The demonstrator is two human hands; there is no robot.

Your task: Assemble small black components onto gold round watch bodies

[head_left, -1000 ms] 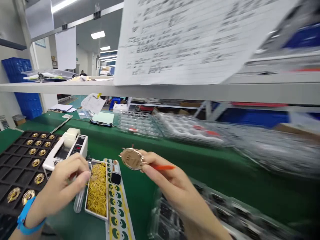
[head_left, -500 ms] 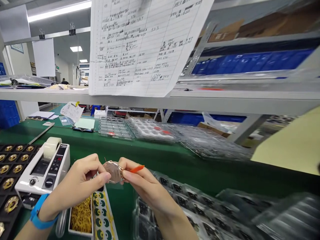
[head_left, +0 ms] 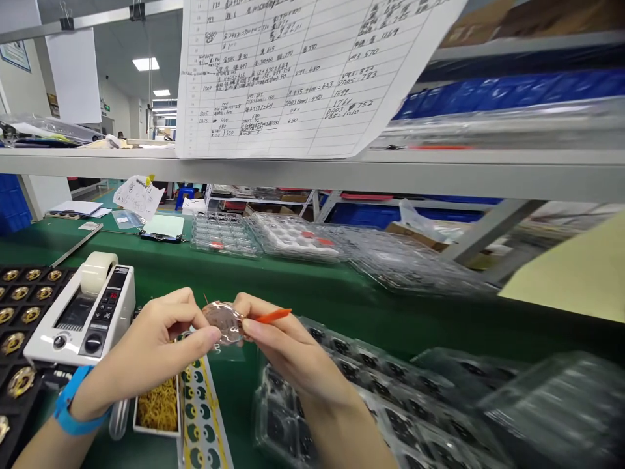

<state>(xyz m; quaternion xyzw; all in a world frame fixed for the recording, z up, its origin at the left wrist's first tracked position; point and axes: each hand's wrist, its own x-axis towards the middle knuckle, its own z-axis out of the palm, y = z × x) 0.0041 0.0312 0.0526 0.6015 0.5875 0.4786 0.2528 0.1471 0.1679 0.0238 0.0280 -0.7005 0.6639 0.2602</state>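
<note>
A round copper-coloured metal disc (head_left: 223,321) is held above the green bench between both hands. My left hand (head_left: 146,348), with a blue wristband, pinches the disc's left edge with thumb and forefinger. My right hand (head_left: 286,348) grips its right edge and also holds a thin orange stick (head_left: 273,316) that points right. Just below the hands lie a small white box of yellow rings (head_left: 157,405) and a strip of green-and-yellow round stickers (head_left: 200,410).
A white tape dispenser (head_left: 83,312) stands at left beside a black tray (head_left: 24,306) with several gold discs. Clear plastic blister trays (head_left: 390,417) lie at lower right and more (head_left: 303,238) at the back. A handwritten sheet (head_left: 297,71) hangs from the grey shelf (head_left: 342,172).
A second ago my left hand was down by the box of yellow rings; it rose and took the disc's left edge. The view swung right and then settled.
</note>
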